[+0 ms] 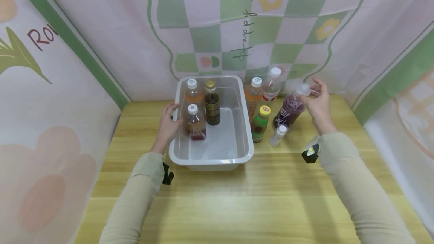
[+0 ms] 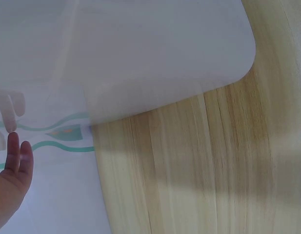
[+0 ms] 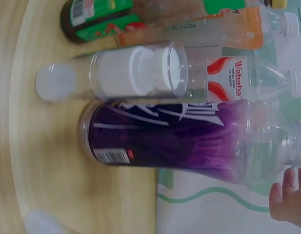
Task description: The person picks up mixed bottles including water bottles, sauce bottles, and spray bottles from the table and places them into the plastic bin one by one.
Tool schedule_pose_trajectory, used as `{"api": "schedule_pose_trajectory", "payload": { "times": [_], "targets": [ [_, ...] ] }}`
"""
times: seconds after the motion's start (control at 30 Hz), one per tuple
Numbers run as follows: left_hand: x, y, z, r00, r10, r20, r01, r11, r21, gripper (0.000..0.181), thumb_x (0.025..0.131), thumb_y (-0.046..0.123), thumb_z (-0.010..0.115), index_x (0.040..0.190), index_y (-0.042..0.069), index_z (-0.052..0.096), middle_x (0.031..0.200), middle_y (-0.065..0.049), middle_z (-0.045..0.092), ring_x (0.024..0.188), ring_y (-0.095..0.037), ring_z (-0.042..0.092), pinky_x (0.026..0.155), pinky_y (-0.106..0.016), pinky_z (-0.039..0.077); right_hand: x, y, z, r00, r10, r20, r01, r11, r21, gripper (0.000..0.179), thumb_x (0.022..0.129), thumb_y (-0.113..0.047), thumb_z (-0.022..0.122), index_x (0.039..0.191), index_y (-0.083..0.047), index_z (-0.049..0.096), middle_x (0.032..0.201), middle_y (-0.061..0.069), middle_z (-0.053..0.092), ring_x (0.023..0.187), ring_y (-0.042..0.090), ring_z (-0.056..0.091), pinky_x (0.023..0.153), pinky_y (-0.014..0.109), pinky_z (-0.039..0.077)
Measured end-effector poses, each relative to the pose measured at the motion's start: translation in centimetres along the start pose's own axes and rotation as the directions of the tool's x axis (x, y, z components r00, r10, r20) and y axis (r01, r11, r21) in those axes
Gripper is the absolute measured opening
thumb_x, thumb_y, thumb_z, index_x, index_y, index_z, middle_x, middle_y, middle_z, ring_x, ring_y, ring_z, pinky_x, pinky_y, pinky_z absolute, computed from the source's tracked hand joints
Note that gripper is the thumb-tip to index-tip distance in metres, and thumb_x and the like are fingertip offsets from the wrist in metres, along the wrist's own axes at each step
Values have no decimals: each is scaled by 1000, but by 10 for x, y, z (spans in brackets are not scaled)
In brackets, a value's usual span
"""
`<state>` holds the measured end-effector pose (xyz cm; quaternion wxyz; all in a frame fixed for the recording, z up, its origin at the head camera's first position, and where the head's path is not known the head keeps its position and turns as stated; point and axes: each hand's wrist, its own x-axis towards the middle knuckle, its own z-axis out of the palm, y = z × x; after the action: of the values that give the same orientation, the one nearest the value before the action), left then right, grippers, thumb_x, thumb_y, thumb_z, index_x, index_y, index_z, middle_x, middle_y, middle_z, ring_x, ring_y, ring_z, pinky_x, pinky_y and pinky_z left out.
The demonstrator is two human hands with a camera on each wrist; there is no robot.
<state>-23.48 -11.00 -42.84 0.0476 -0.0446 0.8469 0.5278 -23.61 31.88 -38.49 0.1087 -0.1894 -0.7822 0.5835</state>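
Note:
My left hand (image 1: pixel 166 127) is at the left rim of a grey plastic tub (image 1: pixel 211 162). Its loosely extended fingers lie along the outer wall, as the left wrist view shows. Inside the tub stand a bottle with an orange label (image 1: pixel 194 95), a dark bottle with a gold cap (image 1: pixel 212 106) and a small bottle of dark red drink (image 1: pixel 196 128). My right hand (image 1: pixel 318 106) is around the white cap of a large bottle of purple drink (image 3: pixel 165 139), fingers spread and relaxed. Whether the fingertips touch the cap is hard to tell.
Right of the tub stand a green-labelled bottle with a yellow cap (image 1: pixel 259 125), another orange-labelled bottle (image 1: pixel 252 97), a clear water bottle with a red label (image 1: pixel 271 87) and a small clear vial (image 1: pixel 278 135). A patterned curtain (image 1: pixel 237 29) hangs behind the wooden table (image 1: pixel 217 206).

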Motion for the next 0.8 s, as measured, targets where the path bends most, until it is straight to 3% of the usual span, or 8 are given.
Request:
{"api": "schedule_pose_trajectory", "payload": {
  "times": [0.13, 0.2, 0.4, 0.8],
  "targets": [
    [-1, 1, 0, 1000, -1, 4, 1, 1000, -3, 62, 87, 0, 54, 146, 12, 37, 160, -4, 17, 139, -40, 32, 110, -58, 40, 0, 0, 2, 999, 43, -9, -41, 987, 157, 78, 82, 3, 66, 147, -23, 31, 118, -15, 42, 103, 0, 43, 108, 28, 40],
    [-1, 1, 0, 1000, -1, 4, 1, 1000, -8, 62, 87, 0, 54, 145, 12, 37, 160, -4, 16, 140, -40, 32, 110, -58, 40, 0, -1, 3, 998, 55, -8, -53, 977, 209, 78, 81, 5, 66, 146, -23, 32, 114, -15, 42, 101, 0, 43, 104, 26, 42],
    [-1, 2, 0, 1000, 1, 2, -1, 1000, -3, 62, 87, 0, 54, 145, 13, 38, 160, -3, 17, 140, -40, 32, 110, -58, 41, -1, -1, 4, 998, 55, -31, -44, 955, 292, 79, 80, 8, 65, 145, -21, 33, 109, -16, 44, 99, 0, 43, 79, 6, 46],
    [-1, 2, 0, 1000, 9, -8, -9, 1000, -1, 62, 86, -1, 55, 145, 10, 38, 160, -4, 18, 139, -40, 34, 109, -58, 41, -2, -1, 6, 994, 79, -81, -38, 910, 414, 78, 78, 14, 63, 142, -20, 35, 107, -13, 48, 96, 2, 45, 72, 4, 48]
  ]
}}
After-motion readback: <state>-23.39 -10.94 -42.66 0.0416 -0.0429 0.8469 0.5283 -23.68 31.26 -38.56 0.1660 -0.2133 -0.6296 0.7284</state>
